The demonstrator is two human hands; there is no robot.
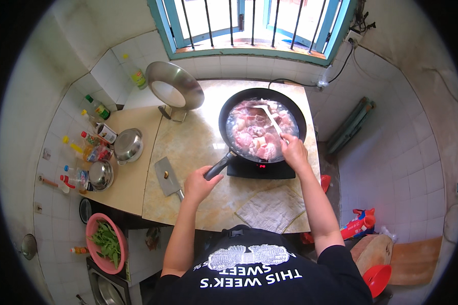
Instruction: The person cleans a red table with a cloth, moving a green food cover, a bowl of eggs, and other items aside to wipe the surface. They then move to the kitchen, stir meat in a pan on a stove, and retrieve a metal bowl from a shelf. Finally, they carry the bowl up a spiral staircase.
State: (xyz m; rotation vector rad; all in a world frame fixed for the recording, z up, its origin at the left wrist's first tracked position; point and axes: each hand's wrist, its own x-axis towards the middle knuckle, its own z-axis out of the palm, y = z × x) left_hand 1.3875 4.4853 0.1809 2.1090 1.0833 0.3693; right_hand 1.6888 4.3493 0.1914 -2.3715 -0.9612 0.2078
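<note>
A black frying pan (pixel 225 114) with a long handle stands on a black induction cooker (pixel 261 171) whose display glows red. Pieces of raw-looking pink meat (pixel 248 137) lie in cloudy liquid inside it. My left hand (pixel 202 184) is closed round the pan's black handle (pixel 219 166). With my right hand (pixel 293 150) I grip a light-coloured spatula (pixel 273 121), its blade among the meat. Left of the pan, a cleaver (pixel 168 177) lies flat with a small brown piece on its blade. A folded whitish cloth (pixel 271 209) is near the front edge of the counter.
A metal lid (pixel 194 89) leans upright behind the counter's left part. Bottles (pixel 99 108) and lidded metal bowls (pixel 128 145) line the left wall. A pink basin (pixel 125 248) of green leaves sits lower left. A power cable (pixel 294 81) runs behind the pan. A round wooden board (pixel 374 249) is lower right.
</note>
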